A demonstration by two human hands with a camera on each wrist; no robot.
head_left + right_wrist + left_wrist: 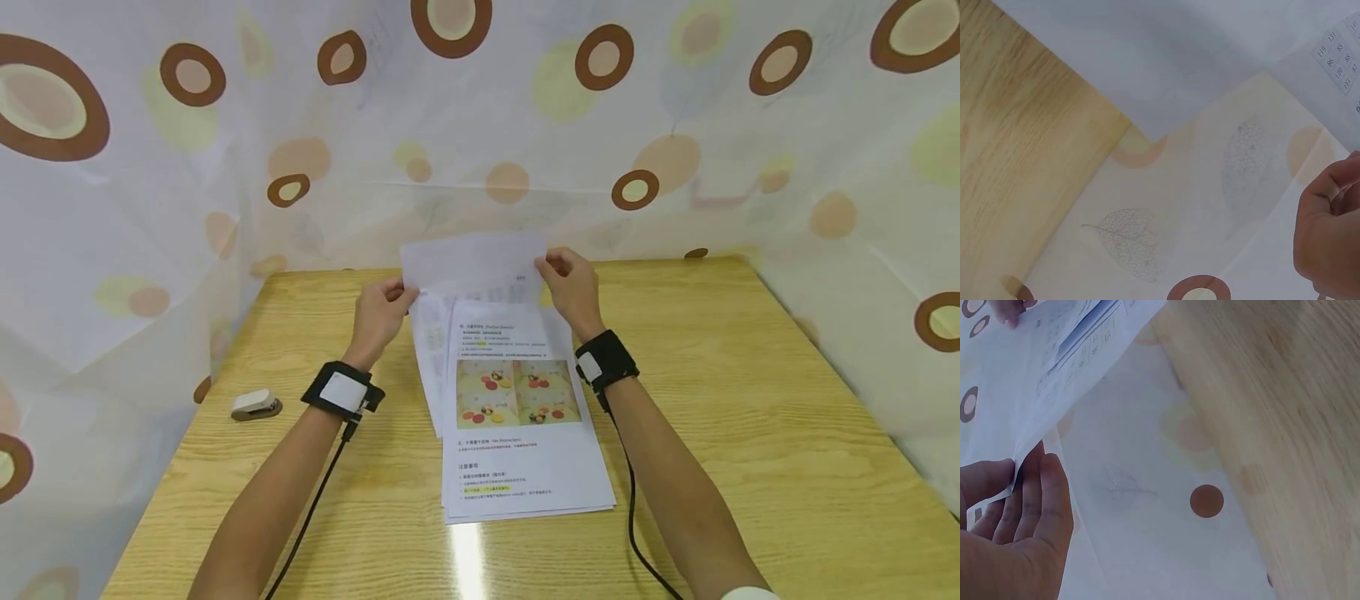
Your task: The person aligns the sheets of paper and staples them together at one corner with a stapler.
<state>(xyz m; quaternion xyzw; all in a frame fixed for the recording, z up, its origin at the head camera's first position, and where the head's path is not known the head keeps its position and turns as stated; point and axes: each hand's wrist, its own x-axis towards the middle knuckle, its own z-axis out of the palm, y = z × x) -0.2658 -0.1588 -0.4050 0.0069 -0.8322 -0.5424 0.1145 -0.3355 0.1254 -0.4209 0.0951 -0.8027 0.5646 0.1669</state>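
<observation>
Both hands hold up a white sheet of paper (474, 260) by its two sides, above the far end of several printed pages. My left hand (377, 318) pinches the left edge; in the left wrist view the thumb lies on one face of the sheet (997, 419) and the fingers behind it. My right hand (574, 292) pinches the right edge with thumb and curled fingers. Below lies a printed page (517, 475) with photos and yellow highlighted lines. Another page (430, 358) sticks out at a slant to its left.
A small white stapler (256, 404) lies on the wooden table (750, 417), left of my left forearm. A patterned cloth (480, 108) hangs behind and at both sides of the table. Black cables (307, 517) run from the wrist straps along both forearms.
</observation>
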